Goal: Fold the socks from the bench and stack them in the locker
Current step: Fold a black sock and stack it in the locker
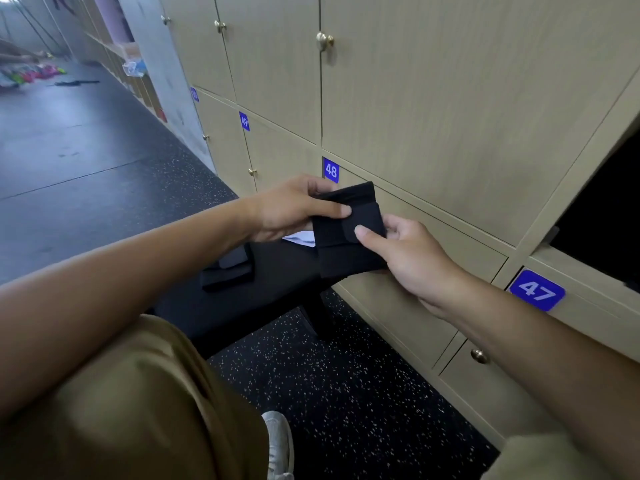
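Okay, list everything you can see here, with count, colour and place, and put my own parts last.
folded sock: one, black, held in the air above the bench end.
socks on bench: dark pile, count unclear, on the bench top.
bench: one, black, along the lockers.
white item: one, on the bench, partly hidden.
lockers: beige doors, brass knobs, blue plates 47, 48, 49.
open locker: one, dark inside, far right.
floor: black, speckled.
shoe: one, white.
left hand: pinches the sock's upper part.
right hand: pinches its right edge.
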`<state>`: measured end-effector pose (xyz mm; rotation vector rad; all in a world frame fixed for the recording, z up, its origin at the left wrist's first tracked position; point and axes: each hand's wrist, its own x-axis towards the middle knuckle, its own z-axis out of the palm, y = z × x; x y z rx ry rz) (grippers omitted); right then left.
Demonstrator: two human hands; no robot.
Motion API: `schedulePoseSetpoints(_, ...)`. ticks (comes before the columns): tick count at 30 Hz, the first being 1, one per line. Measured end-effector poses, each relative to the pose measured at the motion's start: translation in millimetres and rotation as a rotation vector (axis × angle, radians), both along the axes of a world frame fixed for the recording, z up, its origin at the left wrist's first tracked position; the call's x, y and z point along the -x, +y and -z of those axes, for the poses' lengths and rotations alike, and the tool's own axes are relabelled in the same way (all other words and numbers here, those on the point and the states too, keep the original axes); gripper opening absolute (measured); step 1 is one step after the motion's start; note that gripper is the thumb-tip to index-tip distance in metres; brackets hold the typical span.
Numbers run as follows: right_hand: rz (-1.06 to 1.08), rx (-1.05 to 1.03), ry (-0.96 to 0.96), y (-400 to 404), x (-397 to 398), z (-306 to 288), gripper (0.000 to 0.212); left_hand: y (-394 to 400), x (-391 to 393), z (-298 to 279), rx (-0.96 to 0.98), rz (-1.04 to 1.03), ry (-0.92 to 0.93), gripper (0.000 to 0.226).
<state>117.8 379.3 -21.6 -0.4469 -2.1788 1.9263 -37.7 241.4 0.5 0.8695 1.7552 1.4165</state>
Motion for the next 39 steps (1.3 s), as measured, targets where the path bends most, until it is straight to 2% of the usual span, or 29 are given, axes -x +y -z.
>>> schedulePoseSetpoints(3, 0.016, -0.027, 0.001, -7, 2, 6, 0.021, -10, 8, 6, 0.077, 0.015, 0.075, 0.019)
schedulePoseSetpoints(7, 0.032, -0.067, -0.019, -12, 0, 7, 0.017, -45, 38, 18, 0.222, -0.085, 0.354, 0.044)
schedulePoseSetpoints(9, 0.031, -0.059, -0.014, -13, -2, 6, 0.015, -68, 58, 24, 0.370, -0.125, 0.525, 0.054)
schedulePoseSetpoints(12, 0.027, -0.013, 0.001, -11, -5, 4, 0.014, -100, 84, 33, 0.633, -0.070, 0.679, 0.054)
schedulePoseSetpoints(15, 0.028, 0.003, -0.009, -7, -8, 3, 0.018, -116, 96, 42, 0.761, 0.055, 0.703, 0.059)
schedulePoseSetpoints(18, 0.024, 0.010, -0.023, -4, -12, 3, 0.020, -116, 95, 45, 0.796, 0.107, 0.774, 0.059)
schedulePoseSetpoints(23, 0.039, 0.014, -0.023, -1, -18, -1, 0.019, -115, 96, 43, 0.902, 0.080, 0.801, 0.042)
schedulePoseSetpoints(28, 0.064, 0.021, 0.006, 9, -26, -9, 0.015, -114, 90, 31, 0.797, 0.134, 0.751, 0.026)
schedulePoseSetpoints(35, 0.095, 0.087, 0.071, 29, -42, -28, 0.015, -79, 45, -9, 0.515, 0.210, 0.653, 0.021)
schedulePoseSetpoints(39, 0.116, 0.115, 0.089, 37, -58, -40, 0.020, -43, 15, -21, 0.363, 0.203, 0.631, 0.027)
